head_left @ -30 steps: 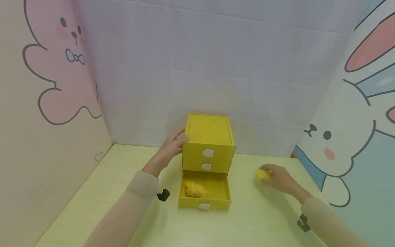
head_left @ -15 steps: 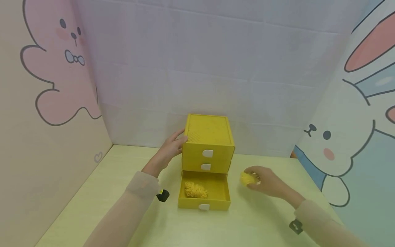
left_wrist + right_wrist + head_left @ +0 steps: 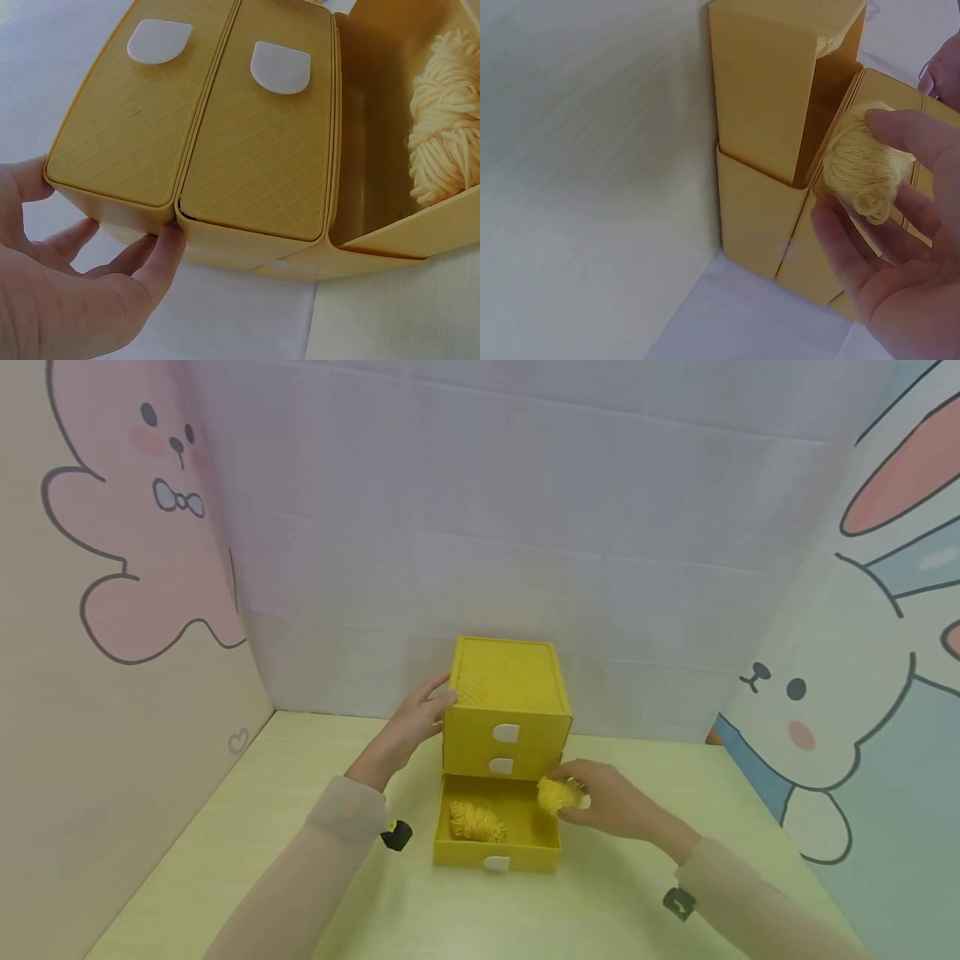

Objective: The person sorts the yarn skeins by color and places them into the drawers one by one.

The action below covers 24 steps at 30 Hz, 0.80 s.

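Note:
A yellow drawer box with white tabs stands at the middle of the table, its bottom drawer pulled out. One bundle of yellow yarn lies in that drawer's left part. My right hand pinches a second yarn bundle between thumb and fingers, over the drawer's right side. The left hand rests against the box's left side. In the left wrist view, its fingertips touch the side below the two shut upper drawers, and the thumb lies by the top edge.
The pale yellow table spreads around the box. Behind it hangs a white cloth wall. Side walls with a pink bear and a white rabbit close in left and right.
My right hand has carried the yarn bundle leftward from the table's right side to the open drawer's right edge. The left hand has stayed on the box.

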Each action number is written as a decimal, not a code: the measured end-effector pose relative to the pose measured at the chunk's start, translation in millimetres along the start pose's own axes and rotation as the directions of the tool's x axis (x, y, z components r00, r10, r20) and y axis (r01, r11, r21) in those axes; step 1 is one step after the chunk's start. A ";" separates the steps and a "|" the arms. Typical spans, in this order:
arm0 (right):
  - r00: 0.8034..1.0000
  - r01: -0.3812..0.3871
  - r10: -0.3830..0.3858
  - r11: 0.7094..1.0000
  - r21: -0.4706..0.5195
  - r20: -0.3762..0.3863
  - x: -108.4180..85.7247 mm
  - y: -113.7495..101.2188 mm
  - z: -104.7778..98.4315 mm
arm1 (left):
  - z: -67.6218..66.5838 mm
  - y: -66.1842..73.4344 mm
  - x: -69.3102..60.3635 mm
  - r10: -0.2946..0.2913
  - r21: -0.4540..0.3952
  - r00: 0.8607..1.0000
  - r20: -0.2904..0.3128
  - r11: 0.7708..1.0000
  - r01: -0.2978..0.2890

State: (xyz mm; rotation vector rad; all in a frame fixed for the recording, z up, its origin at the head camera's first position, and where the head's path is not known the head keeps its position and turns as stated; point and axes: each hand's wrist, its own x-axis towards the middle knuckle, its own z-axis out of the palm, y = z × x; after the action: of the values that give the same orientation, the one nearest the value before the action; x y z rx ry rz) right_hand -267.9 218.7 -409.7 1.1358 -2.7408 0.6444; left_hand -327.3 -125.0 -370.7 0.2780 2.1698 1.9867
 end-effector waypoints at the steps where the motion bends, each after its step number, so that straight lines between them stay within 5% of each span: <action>1: 1.000 0.009 -0.009 1.000 -0.001 0.001 2.9 -1.8 1.4 | -0.1 -0.2 0.0 0.001 0.000 1.000 0.001 1.000 -0.001; 24: 0.985 0.027 -0.018 0.998 -0.050 0.173 40.0 -18.0 53.0 | -4.2 0.8 -3.5 -0.013 -0.006 1.000 -0.001 1.000 0.013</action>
State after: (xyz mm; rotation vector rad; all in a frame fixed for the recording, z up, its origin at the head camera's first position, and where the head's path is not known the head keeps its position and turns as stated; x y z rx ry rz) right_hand -280.6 158.9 -441.3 1.2647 -2.8630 0.4909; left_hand -324.9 -129.9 -369.5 0.2616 2.1596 1.9867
